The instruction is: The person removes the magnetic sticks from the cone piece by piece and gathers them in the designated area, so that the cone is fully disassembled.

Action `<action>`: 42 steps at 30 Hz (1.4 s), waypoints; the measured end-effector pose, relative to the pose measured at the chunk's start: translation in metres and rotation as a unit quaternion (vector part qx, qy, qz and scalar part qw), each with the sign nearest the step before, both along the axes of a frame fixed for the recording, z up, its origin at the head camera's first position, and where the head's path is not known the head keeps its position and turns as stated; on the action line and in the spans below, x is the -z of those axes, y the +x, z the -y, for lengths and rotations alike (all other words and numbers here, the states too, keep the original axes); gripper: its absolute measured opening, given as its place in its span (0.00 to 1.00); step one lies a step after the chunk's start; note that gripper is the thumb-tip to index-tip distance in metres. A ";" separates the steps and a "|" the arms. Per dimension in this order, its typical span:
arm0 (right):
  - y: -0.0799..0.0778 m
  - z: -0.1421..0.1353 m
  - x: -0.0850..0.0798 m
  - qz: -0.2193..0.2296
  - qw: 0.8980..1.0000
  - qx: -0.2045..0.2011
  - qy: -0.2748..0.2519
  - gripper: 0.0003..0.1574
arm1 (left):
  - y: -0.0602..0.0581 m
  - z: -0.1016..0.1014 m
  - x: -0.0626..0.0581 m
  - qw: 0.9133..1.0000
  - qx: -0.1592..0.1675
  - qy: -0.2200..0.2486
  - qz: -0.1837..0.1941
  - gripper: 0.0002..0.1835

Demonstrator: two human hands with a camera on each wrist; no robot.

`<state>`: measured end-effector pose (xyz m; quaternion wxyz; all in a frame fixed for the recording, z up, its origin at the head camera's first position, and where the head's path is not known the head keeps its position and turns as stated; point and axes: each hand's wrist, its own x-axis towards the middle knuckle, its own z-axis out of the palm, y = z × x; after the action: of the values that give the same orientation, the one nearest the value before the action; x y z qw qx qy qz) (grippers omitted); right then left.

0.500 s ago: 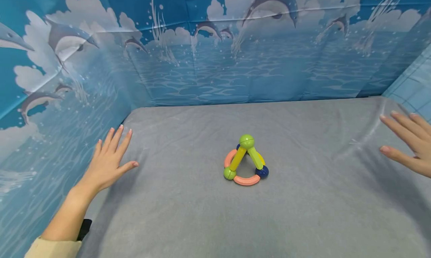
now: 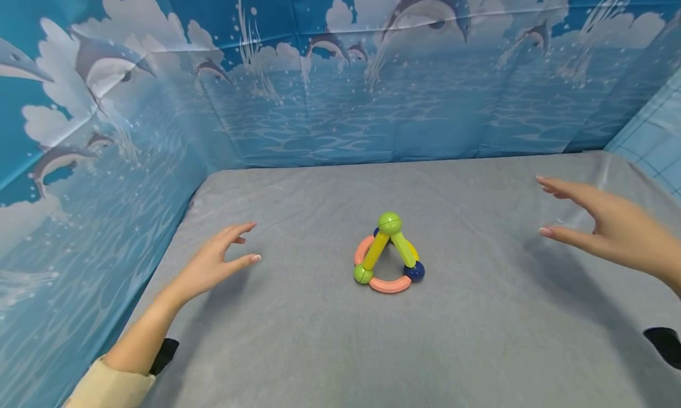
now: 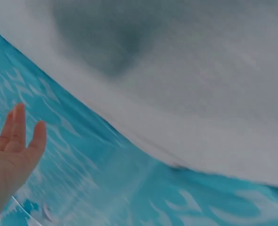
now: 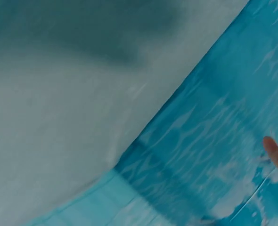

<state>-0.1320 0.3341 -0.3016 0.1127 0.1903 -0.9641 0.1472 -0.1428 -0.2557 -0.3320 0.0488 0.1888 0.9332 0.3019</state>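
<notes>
pyramid of smooth rods, curved bars and balls in green, yellow, salmon and navy (image 2: 376, 252), apparently plastic: stands upright, untouched, on the grey cloth-covered tabletop (image 2: 298, 337). left hand (image 2: 207, 269): left of the pyramid, well apart, holding nothing, thumb spread from the fingers. right hand (image 2: 619, 227): right of the pyramid, well apart, holding nothing, thumb likewise spread. handling, as judged: light, stiff, somewhat slippery; joints may separate if pulled. take hold at the bright green top ball (image 2: 390, 223), or support the green base ball (image 2: 363, 274) and navy base ball (image 2: 414, 271) together. surroundings: blue dolphin-print curtain (image 2: 340, 118) behind the pyramid, apart from it. obstruction: none seen between the pyramid and either hand.
</notes>
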 end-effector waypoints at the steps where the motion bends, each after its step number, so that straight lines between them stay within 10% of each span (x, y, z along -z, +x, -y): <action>1: -0.001 0.007 -0.001 -0.015 1.000 -0.004 0.001 0.52 | -0.001 -0.006 0.001 1.000 0.007 0.019 0.013 0.36; 11: -0.012 0.062 -0.002 -0.016 0.989 -0.103 -0.105 0.42 | -0.007 -0.064 0.007 0.968 0.079 0.192 0.142 0.32; 28: -0.032 0.136 0.002 0.128 0.939 -0.223 -0.230 0.31 | -0.017 -0.146 0.005 0.951 0.152 0.238 0.128 0.29; 42: -0.042 0.166 0.003 0.152 0.927 -0.266 -0.218 0.30 | -0.027 -0.176 0.011 0.947 0.150 0.248 0.138 0.28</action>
<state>-0.1736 0.1680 -0.3045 -0.0394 0.3859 -0.8280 0.4049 -0.1701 -0.0796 -0.3425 0.1731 0.2895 0.7741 0.5358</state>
